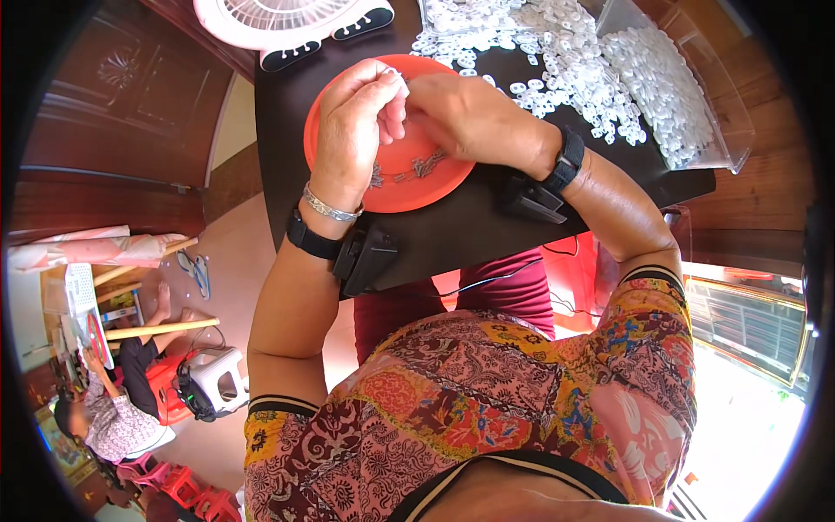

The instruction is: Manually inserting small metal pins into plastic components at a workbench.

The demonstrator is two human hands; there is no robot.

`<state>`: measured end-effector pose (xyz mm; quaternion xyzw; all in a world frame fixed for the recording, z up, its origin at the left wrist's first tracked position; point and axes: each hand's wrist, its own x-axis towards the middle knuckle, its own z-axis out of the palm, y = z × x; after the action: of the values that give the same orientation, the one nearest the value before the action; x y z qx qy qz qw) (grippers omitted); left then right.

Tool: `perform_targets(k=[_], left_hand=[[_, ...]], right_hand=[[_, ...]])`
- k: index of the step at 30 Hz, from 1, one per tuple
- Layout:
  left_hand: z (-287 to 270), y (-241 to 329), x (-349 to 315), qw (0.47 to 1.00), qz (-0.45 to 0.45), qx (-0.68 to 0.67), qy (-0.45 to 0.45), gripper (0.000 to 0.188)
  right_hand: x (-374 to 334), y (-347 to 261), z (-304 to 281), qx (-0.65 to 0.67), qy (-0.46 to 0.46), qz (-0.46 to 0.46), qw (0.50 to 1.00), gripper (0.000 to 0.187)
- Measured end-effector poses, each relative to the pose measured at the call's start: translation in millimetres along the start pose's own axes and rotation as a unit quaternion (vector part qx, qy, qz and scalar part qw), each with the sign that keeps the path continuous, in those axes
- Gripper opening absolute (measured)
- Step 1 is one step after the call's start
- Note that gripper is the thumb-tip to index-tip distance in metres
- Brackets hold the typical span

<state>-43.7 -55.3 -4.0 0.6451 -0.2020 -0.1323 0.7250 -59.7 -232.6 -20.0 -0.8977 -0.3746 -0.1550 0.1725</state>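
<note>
A: What are the hands doing?

B: Both meet over the orange plate (409, 187) on the dark table (452, 235). The left hand (352, 130) has its fingers curled in tight, the tips pinched together near a small white ring (402, 80) at the top of the hand. The right hand (470, 117) comes in from the other side, its fingers bent narrow and touching the left fingertips at the same spot. Whether the right one grips the ring too, I cannot tell; the left hand hides it.

A: Anything on the plate?

B: A few small metal pieces (417, 167) lie in a row on it, just below the hands.

A: And the supply?

B: A wide heap of white rings (557, 61) is spread on the table beyond the plate. To its right a clear plastic box (726, 130) lies tilted, with more rings inside.

A: What else is near?

B: A white fan (278, 17) stands at the table's far left edge. Each wrist carries a black band with a black device, and the left also wears a silver bracelet (329, 209).

A: Labels or signs?

B: None I can make out.
</note>
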Motion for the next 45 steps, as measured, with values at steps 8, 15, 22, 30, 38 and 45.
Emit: perform_targets(k=[8,15,22,30,38,45], left_hand=[[0,4,-3,1.000,0.001,0.009,0.004,0.023],[10,-2,-3,1.000,-0.010,-0.026,0.007,0.021],[10,-3,-3,1.000,-0.023,0.004,-0.015,0.021],[14,-1,-4,1.000,-0.023,0.002,0.004,0.020],[14,-3,-5,1.000,-0.025,-0.007,0.008,0.019],[15,-6,-5,1.000,-0.013,-0.005,0.010,0.020]], right_hand=[[4,18,-5,0.441,0.028,0.205,0.873,0.018],[2,19,-17,0.556,0.089,0.231,0.794,0.016],[3,14,-20,0.513,0.098,0.233,0.820,0.025],[3,8,-18,0.510,0.089,0.243,0.820,0.022],[3,7,-16,0.517,0.105,0.230,0.817,0.024],[3,6,-14,0.515,0.109,0.218,0.822,0.022]])
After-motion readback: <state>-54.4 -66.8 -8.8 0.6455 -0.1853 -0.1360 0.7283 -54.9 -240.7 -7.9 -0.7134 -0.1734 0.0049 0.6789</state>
